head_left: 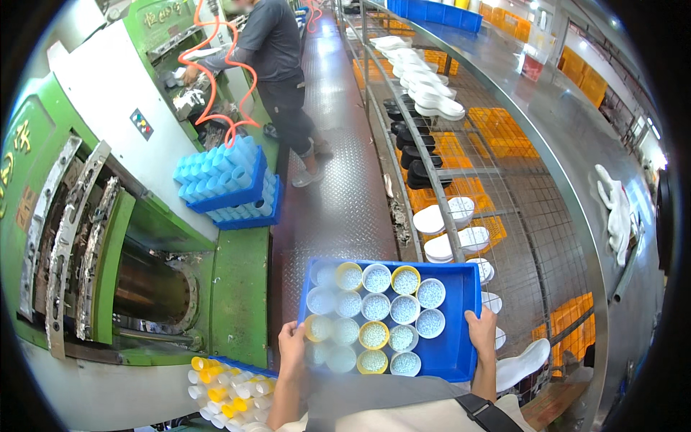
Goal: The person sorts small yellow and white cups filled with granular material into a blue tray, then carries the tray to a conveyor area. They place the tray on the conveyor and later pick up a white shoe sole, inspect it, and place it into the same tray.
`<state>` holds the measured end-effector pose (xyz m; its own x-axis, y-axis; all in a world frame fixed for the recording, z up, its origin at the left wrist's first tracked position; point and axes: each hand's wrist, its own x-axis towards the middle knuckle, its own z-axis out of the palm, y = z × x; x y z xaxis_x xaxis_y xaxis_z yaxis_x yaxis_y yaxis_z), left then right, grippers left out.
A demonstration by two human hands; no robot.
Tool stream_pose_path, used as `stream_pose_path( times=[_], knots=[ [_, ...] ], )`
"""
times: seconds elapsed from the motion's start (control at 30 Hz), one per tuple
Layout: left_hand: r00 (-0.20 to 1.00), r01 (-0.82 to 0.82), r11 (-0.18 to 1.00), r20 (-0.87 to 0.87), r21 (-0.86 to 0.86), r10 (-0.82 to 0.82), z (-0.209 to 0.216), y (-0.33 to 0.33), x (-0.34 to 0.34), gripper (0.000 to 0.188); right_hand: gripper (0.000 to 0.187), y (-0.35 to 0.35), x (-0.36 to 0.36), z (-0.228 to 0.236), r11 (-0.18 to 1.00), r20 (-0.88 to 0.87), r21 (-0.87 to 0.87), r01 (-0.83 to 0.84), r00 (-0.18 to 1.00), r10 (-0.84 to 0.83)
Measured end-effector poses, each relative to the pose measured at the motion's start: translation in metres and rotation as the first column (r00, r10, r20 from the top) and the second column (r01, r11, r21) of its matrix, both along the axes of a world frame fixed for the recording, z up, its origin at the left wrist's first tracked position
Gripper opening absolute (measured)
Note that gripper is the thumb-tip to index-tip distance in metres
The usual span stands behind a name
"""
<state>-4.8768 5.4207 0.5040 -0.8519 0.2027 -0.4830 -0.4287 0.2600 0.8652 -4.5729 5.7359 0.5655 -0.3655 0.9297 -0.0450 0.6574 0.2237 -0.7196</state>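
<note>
A blue plastic tray [452,327] is held level in front of me. My left hand [291,345] grips its left side, and my right hand [481,333] is closed on the right rim with the thumb on top. Several round cups [375,307], white and yellow, stand in rows in the tray, filled with small pale blue pellets. The cups fill the left and middle; blue floor shows along the right and lower right. A haze blurs the cups at the left side.
Green machines [65,216] line the left. Stacked blue trays of light-blue cups [223,180] sit on a green ledge; white and yellow cups [230,392] stand lower left. A wire rack [533,216] with shoe soles runs along the right. A co-worker [277,65] stands ahead beside the walkway.
</note>
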Motion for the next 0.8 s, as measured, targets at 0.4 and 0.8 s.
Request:
stream_pose_path(
  times=[0.4, 0.8],
  knots=[
    [0.99, 0.036, 0.998, -0.133, -0.06, -0.044, -0.001, 0.073, -0.021, 0.042, 0.026, 0.096, -0.033, -0.009, 0.999, -0.013, -0.002, -0.046, 0.999, 0.046],
    [0.989, -0.009, 1.0, -0.145, -0.026, 0.005, -0.01, 0.081, -0.025, 0.039, 0.026, 0.124, -0.062, -0.005, 0.995, 0.013, 0.016, -0.1, 0.995, 0.1]
  ],
)
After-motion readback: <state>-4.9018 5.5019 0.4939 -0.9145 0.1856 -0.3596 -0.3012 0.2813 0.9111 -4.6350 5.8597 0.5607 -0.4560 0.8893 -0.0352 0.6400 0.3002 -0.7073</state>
